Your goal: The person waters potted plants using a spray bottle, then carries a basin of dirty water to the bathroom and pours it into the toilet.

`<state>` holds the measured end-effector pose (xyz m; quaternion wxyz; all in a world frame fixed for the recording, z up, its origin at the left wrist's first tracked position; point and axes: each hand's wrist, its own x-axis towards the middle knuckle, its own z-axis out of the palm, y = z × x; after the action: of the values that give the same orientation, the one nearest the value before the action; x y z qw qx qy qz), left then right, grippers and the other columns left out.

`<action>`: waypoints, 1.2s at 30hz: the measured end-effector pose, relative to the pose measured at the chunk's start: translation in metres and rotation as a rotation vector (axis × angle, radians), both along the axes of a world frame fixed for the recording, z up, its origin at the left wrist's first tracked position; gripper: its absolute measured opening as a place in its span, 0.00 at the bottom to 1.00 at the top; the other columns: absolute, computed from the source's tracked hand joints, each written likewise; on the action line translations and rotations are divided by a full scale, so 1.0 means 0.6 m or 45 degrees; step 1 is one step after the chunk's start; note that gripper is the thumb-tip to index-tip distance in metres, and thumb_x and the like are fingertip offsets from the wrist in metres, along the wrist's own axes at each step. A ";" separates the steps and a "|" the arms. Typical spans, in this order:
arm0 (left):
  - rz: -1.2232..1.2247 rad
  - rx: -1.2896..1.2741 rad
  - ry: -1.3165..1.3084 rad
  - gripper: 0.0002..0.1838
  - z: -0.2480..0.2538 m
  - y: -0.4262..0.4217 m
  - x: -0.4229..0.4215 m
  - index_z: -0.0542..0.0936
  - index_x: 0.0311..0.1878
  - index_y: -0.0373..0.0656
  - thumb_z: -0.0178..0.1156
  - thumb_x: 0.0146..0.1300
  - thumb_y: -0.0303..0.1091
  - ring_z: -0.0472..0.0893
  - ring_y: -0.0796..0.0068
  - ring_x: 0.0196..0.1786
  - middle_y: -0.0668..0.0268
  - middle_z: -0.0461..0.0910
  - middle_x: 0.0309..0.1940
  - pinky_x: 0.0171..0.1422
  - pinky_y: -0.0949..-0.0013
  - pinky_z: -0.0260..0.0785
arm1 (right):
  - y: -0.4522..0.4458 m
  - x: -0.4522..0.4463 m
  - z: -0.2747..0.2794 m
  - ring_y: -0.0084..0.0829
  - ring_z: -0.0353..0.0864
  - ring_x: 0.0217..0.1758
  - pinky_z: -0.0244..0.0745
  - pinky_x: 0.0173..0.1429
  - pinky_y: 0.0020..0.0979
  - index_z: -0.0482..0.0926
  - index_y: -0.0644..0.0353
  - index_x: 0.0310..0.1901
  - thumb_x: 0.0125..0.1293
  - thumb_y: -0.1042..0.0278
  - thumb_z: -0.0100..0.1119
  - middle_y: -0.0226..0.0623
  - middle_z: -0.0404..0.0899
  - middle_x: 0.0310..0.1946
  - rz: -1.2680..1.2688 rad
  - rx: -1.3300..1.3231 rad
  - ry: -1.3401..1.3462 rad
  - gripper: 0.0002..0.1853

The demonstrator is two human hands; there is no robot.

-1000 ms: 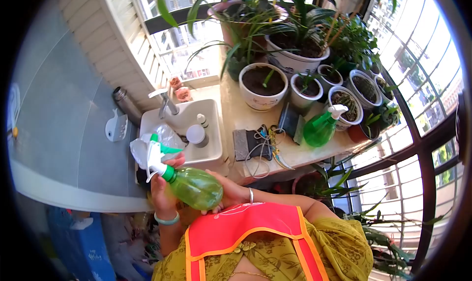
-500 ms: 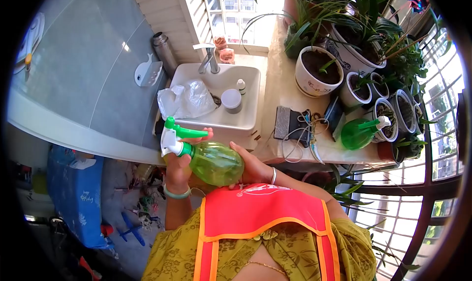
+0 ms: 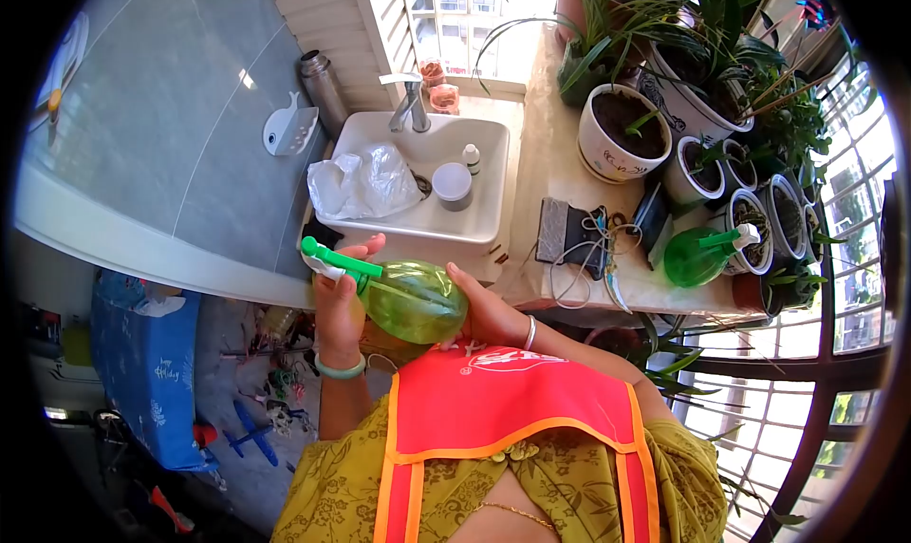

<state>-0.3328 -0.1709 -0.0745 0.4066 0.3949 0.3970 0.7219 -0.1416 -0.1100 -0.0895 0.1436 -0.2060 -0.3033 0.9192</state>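
A green see-through spray bottle (image 3: pixel 416 303) lies tilted nearly on its side in front of my chest, its green and white spray head (image 3: pixel 337 261) pointing left. My left hand (image 3: pixel 339 313), with a pale bangle at the wrist, is closed around the neck just under the spray head. Cupped against the bottle's rounded base is my right hand (image 3: pixel 486 310), which wears a silver bangle. Part of its fingers is hidden behind the bottle. Beyond my hands is a white sink (image 3: pixel 380 228) holding a clear plastic bag (image 3: pixel 365 184), a lidded tub (image 3: pixel 453 184) and a small white-capped bottle (image 3: pixel 472 159).
Potted plants (image 3: pixel 622 135) crowd the counter at the right. A second green spray bottle (image 3: pixel 697 256) stands near them, beside a dark device with tangled cables (image 3: pixel 588 239). A steel thermos (image 3: pixel 324 89) and faucet (image 3: pixel 408 106) are behind the sink. Blue-covered furniture (image 3: pixel 147 372) is lower left.
The spray bottle has turned in my hands, so its green top and trigger now lie more level and the white part of the head shows less. The view has shifted slightly.
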 end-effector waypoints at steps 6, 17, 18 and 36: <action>-0.122 -0.018 0.001 0.26 -0.002 0.010 0.002 0.69 0.51 0.37 0.55 0.60 0.51 0.68 0.60 0.60 0.51 0.70 0.54 0.67 0.60 0.55 | -0.012 -0.012 -0.028 0.22 0.69 0.49 0.71 0.42 0.25 0.60 0.56 0.59 0.68 0.44 0.35 0.36 0.70 0.49 -0.202 0.194 -0.084 0.27; -0.159 0.000 -0.218 0.12 -0.024 0.005 0.003 0.73 0.43 0.33 0.52 0.60 0.31 0.72 0.59 0.56 0.44 0.69 0.54 0.61 0.62 0.63 | -0.012 -0.021 -0.057 0.25 0.66 0.54 0.63 0.58 0.28 0.61 0.62 0.58 0.69 0.45 0.36 0.37 0.67 0.51 -0.211 0.483 -0.094 0.28; -0.158 -0.004 -0.218 0.12 -0.026 0.004 0.001 0.73 0.43 0.33 0.52 0.60 0.31 0.72 0.59 0.56 0.44 0.69 0.54 0.61 0.62 0.63 | -0.013 -0.022 -0.049 0.27 0.66 0.56 0.64 0.58 0.30 0.60 0.63 0.58 0.69 0.45 0.36 0.38 0.66 0.53 -0.163 0.333 -0.024 0.28; 0.357 -0.298 0.007 0.16 -0.141 0.219 -0.109 0.74 0.44 0.39 0.58 0.61 0.42 0.74 0.76 0.44 0.63 0.76 0.41 0.49 0.70 0.66 | -0.005 0.039 -0.040 0.25 0.70 0.52 0.70 0.53 0.27 0.61 0.66 0.59 0.67 0.60 0.48 0.39 0.70 0.50 -0.066 0.473 -0.295 0.23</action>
<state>-0.3984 -0.0396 -0.1592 0.3441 0.2877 0.5307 0.7191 -0.1182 -0.1127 -0.1137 0.1670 -0.2882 -0.4764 0.8137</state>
